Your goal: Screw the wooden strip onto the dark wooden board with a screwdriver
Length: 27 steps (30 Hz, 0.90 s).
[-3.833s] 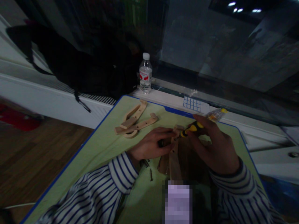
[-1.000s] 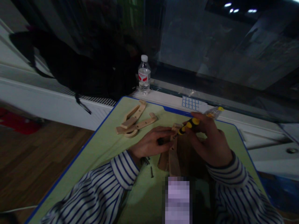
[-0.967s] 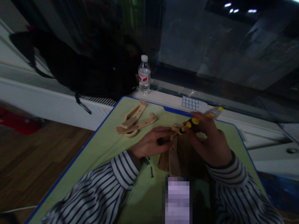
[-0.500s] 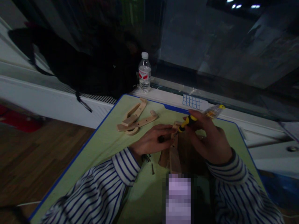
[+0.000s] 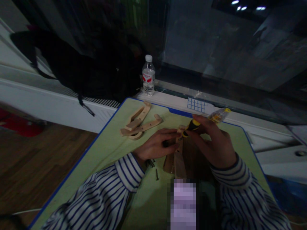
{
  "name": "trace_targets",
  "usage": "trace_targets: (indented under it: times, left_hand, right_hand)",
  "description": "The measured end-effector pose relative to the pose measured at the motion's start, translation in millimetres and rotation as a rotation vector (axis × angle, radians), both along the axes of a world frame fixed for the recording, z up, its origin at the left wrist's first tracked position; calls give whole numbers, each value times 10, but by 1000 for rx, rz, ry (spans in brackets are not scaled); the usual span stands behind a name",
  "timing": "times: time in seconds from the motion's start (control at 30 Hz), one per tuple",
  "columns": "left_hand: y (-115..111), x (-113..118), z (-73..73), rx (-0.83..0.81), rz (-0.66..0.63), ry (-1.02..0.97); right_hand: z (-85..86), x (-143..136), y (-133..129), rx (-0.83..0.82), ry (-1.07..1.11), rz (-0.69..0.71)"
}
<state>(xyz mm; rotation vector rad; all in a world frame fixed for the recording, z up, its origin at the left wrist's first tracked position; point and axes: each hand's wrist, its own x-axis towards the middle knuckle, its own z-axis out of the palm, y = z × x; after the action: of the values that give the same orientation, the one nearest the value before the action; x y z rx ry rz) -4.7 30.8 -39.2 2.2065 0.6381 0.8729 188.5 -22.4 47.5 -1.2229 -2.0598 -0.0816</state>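
Right grip: one bare hand, thumb and fingers pinching a yellow-and-black screwdriver by the handle; clear end points away from the wearer. Shaft slants down toward the left grip, tip at a hole in the wooden bar; the slant presumably leaves the fingers room to turn it. Screw in that hole: cannot tell.

Left grip: one bare hand, thumb and forefinger parted, tips against the wooden bar. Clamping or merely pressing: cannot tell. Placed, it seems, to keep the bar from twisting under the screwdriver.

Wooden bar: one, between the two grips, touching the left. Second hole just nearer the wearer than the first. Lies over a brown block, which appears to back it.

Screws: several, loose, just beside the left wrist, within easy reach.

Wooden pieces: several, bored, overlapping, beyond and to the left of the left grip on the green surface; apparently parked clear of both forearms.

Water bottle: one, upright, beyond the left grip on the sill, off the working area.
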Motion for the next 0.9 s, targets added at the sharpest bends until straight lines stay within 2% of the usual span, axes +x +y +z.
trace_targets:
  times: [0.27,0.9]
  left_hand:
    - [-5,7,26,5,-12,-30]
    - [-3,12,-4,46,20,-7]
  right_hand:
    - [26,-11,-7,-42,9,31]
    - [18,-14,-3,-51,67,-34]
